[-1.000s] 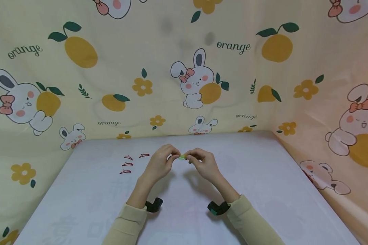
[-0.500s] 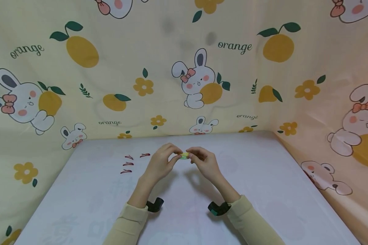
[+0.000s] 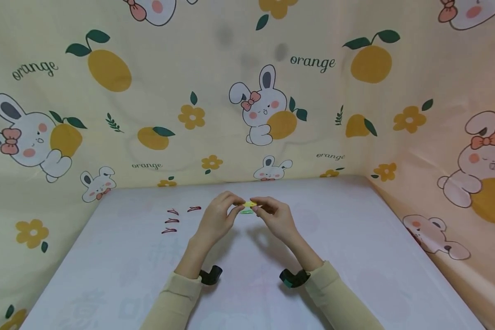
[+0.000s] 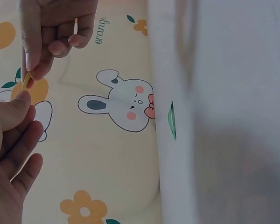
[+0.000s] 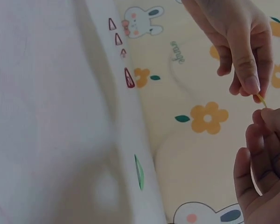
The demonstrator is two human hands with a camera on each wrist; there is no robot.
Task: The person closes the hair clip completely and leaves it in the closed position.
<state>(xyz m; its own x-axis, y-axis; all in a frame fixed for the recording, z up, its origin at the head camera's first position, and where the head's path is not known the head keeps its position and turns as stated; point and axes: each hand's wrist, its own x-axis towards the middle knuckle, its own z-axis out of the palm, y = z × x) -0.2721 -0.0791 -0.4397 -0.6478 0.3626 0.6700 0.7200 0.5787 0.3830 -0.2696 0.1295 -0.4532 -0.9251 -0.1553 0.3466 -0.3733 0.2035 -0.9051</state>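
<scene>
Fingers (image 4: 13, 111) nearly together, yellow clip (image 3: 249, 204) between

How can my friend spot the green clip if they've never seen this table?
On the table, find the left hand and right hand pinching a yellow clip near the far edge. In the head view, the green clip lies just below it. It alone is green; the four red clips lie farther left.
</scene>
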